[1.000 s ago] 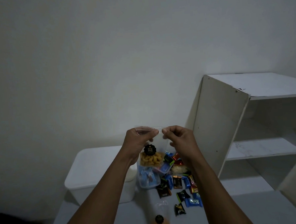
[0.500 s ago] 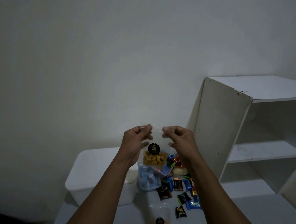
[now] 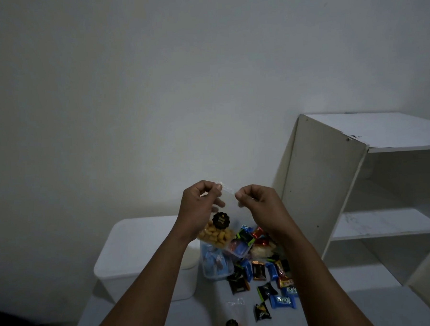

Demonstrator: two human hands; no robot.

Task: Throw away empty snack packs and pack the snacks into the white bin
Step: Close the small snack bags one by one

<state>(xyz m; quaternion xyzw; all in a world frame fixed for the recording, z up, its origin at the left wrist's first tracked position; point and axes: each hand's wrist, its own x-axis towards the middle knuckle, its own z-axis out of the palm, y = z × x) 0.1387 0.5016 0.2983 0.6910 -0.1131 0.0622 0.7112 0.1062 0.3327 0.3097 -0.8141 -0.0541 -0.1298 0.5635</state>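
So the clear snack bag (image 3: 216, 233) hangs from its top edge, right between both sets of fingers (image 3: 216, 189). Left hand (image 3: 199, 208) and right hand (image 3: 258, 208) are curled tight, each pinching that thin, crinkly plastic rim. Yellow puffy bits sit at the bottom under a black scalloped sticker (image 3: 221, 221). It's up in the air over the shiny wrapped candies (image 3: 259, 270) on the worktop (image 3: 192, 318), with the smooth, round-cornered white bin (image 3: 139, 254) just to the left.

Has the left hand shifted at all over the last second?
Yes, the left hand edged left, away from the shelf unit and the right hand.
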